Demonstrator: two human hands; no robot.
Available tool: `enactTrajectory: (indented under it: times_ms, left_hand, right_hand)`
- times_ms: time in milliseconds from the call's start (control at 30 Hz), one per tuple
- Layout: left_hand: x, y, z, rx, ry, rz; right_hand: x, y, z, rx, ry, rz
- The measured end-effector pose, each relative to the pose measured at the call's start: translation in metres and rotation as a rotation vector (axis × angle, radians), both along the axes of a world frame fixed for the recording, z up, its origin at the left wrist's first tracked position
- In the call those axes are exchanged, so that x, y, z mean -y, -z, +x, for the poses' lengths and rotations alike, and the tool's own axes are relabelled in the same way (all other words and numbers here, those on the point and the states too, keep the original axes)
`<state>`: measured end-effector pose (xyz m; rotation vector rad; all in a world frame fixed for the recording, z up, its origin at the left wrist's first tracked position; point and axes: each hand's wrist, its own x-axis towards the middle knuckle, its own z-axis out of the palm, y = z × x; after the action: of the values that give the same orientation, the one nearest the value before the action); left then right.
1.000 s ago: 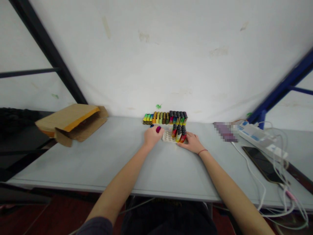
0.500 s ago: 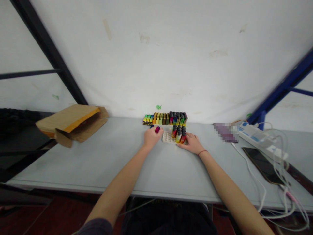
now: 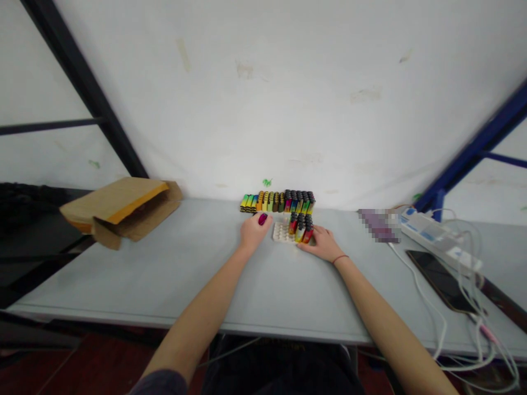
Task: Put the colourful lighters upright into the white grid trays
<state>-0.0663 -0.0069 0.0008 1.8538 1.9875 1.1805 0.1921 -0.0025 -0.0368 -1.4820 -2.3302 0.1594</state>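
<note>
My left hand [image 3: 252, 233] is closed round a purple lighter [image 3: 262, 219], most of which the fingers hide; it is just left of a white tray [image 3: 282, 233] with rows of round holes. In the right part of that tray several lighters [image 3: 301, 227] stand upright with black tops, their bodies red, white and yellow. My right hand [image 3: 324, 243] grips the tray's right end, thumb along the front and fingers beside the lighters. Behind the tray, a block of dark-topped lighters [image 3: 300, 202] stands against yellow and olive lighters [image 3: 270, 202]. Green-yellow lighters [image 3: 248, 203] lie stacked at their left.
An open brown cardboard box [image 3: 119, 208] lies on the grey table [image 3: 164, 274] at the left. To the right are a smartphone [image 3: 442, 280], a white power strip [image 3: 438, 238] and tangled white cables [image 3: 415, 280]. A white wall [image 3: 263, 109] rises behind the table.
The view has shifted slightly. My left hand still holds the purple lighter in nearly the same place, and my right hand has stayed at the tray's end.
</note>
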Motion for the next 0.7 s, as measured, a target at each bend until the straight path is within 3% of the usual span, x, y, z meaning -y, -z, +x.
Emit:
enactTrajectory:
  times_ms: [300, 433, 700]
  left_hand:
    - [-0.010, 0.014, 0.000, 0.251, 0.107, 0.199]
    - [-0.011, 0.017, 0.002, 0.261, 0.206, 0.289]
    - [-0.009, 0.021, 0.008, 0.184, 0.260, 0.190]
  right_hand:
    - [-0.001, 0.001, 0.001, 0.012, 0.002, 0.005]
    - [-0.001, 0.001, 0.001, 0.011, 0.003, 0.004]
    - [0.000, -0.001, 0.000, 0.007, -0.009, -0.001]
